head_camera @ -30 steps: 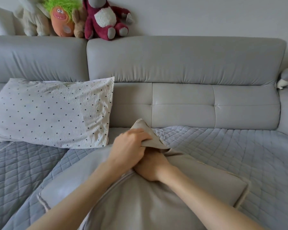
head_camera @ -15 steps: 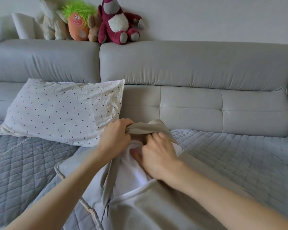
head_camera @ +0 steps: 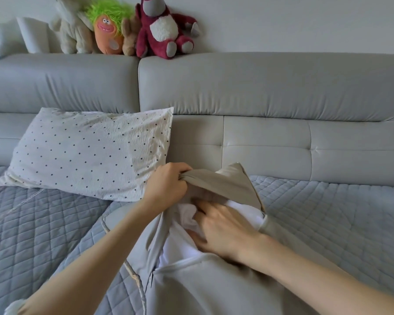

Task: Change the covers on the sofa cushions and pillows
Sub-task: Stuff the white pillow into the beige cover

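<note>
A grey-beige cushion cover (head_camera: pixel 228 181) lies in front of me on the quilted sofa seat, unzipped along its left side. My left hand (head_camera: pixel 168 183) grips the cover's upper edge and holds the opening up. The white inner cushion (head_camera: pixel 189 217) shows inside the opening. My right hand (head_camera: pixel 223 230) is pressed on that white insert, fingers curled into its fabric. A zip pull (head_camera: pixel 151 279) hangs at the lower end of the opening. A white pillow with dark dots (head_camera: pixel 89 153) leans against the sofa back to the left.
The grey sofa backrest (head_camera: pixel 259 87) runs across the view. Several soft toys sit on top of it, among them a dark red bear (head_camera: pixel 164 30) and an orange one with green hair (head_camera: pixel 107 30). A blue-grey quilted pad (head_camera: pixel 328 219) covers the seat.
The cover has been pulled open, exposing the white insert. My left hand lifted the cover's edge up and left; my right hand moved into the opening onto the insert.
</note>
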`<action>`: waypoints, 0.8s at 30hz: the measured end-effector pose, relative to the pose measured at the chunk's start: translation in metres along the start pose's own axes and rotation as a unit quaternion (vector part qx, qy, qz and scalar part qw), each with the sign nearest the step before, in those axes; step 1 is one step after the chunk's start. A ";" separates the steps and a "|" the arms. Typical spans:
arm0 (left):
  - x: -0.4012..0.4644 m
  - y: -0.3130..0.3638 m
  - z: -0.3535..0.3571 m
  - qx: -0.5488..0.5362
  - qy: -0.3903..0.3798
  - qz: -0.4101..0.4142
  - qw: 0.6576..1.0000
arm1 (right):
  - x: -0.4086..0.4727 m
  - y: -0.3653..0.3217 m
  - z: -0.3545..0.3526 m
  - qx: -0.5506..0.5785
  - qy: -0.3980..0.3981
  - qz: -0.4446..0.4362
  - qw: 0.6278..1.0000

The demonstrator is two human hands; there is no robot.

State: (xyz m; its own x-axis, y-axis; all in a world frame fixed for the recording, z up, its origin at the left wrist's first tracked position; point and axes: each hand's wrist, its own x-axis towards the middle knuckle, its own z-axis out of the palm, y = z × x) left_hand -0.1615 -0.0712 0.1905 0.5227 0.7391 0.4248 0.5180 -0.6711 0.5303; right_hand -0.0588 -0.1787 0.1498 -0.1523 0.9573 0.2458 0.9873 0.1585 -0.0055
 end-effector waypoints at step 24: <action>0.004 0.007 -0.003 0.112 0.024 0.124 0.986 | 0.051 0.007 0.003 -0.105 0.081 0.046 0.990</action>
State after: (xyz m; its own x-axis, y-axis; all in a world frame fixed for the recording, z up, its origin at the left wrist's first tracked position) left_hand -0.1576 -0.0729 0.1982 0.6222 0.5496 0.5575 0.5179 -0.8230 0.2334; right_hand -0.0599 -0.1279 0.1595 -0.0685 0.9111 0.4064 0.9866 0.0015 0.1630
